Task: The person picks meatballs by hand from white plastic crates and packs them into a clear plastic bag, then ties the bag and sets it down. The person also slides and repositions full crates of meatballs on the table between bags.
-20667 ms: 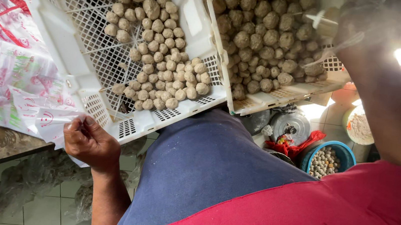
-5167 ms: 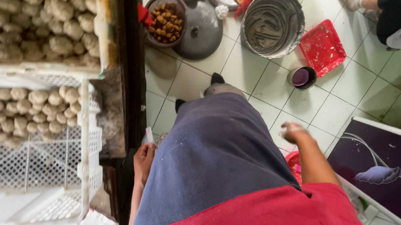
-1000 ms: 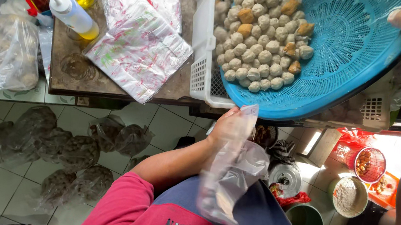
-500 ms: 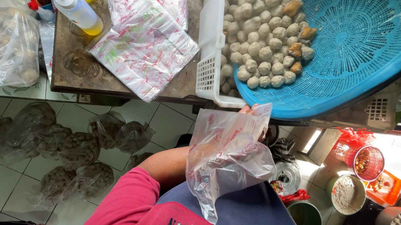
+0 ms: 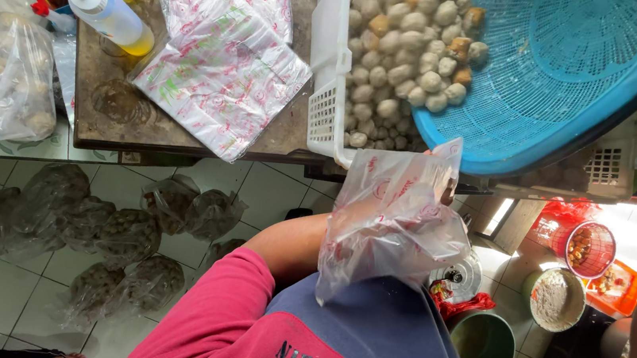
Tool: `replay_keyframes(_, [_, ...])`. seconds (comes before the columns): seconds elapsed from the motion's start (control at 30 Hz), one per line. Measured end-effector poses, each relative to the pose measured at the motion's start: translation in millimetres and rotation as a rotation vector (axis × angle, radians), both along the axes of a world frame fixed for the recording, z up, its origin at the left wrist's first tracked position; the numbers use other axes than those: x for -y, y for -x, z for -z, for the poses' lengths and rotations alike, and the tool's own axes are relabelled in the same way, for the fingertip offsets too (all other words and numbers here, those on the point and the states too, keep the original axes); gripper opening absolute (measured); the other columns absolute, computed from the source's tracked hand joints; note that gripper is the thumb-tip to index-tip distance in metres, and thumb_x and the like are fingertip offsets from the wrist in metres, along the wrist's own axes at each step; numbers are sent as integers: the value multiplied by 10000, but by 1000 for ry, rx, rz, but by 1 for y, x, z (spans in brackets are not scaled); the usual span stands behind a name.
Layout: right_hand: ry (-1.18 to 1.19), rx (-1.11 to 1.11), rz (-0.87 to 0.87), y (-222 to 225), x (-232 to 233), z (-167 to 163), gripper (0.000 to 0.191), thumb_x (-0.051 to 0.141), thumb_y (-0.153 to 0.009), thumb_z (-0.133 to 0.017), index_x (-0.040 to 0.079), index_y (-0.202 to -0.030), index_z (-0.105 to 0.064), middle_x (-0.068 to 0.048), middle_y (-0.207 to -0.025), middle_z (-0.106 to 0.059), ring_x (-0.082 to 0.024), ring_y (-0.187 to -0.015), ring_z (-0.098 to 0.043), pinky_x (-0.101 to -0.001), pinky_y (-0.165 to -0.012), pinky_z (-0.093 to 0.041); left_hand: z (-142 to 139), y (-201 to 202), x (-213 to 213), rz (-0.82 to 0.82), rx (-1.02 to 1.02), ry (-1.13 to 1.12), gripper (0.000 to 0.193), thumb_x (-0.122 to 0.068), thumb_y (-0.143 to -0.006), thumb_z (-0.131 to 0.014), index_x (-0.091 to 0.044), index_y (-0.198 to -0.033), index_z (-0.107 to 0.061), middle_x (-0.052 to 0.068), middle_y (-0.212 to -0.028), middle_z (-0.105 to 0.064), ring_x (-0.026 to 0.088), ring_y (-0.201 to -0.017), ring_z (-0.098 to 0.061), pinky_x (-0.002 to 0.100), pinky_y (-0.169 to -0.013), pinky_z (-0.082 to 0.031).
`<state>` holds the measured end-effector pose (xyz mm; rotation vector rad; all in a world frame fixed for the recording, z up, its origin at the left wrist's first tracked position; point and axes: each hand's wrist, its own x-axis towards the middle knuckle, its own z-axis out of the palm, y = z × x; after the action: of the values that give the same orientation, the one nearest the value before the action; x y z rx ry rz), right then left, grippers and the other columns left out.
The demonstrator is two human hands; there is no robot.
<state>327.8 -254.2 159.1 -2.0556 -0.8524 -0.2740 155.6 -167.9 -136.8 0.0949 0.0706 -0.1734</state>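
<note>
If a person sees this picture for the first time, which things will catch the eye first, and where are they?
The big blue basket at upper right stands out first, tipped over a white crate, with pale round food balls heaped where they meet. Below it, at centre, the left hand holds up a clear plastic bag. On the tiled floor at lower left lie several filled bags.

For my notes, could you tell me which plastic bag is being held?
The empty clear bag with red print, held open below the blue basket by the left hand; the others lie flat on the table or filled on the floor.
</note>
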Motion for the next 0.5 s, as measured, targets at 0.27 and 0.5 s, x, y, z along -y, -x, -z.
replay_keyframes(0.27, [-38, -21, 52, 17, 21, 11, 635, -16, -861, -630, 60, -1445, -393, -149, -1318, -607, -284, -1092, -684, -417, -858, -604, -36, -51, 18, -38, 130, 84, 315, -217, -1115, -502, -62, -1389, -490, 74, -1055, -647, 184, -839, -657, 317, -719, -566])
replay_keyframes(0.5, [-198, -20, 176, 67, 93, 45, 652, -16, -854, -632, 63, -1453, -387, -153, -1334, -601, -285, -1099, -685, -418, -855, -608, -32, -59, 62, 16, 146, -109, 380, -159, -1147, -486, -63, -1513, -462, 63, -1152, -636, 163, -940, -643, 316, -769, -544])
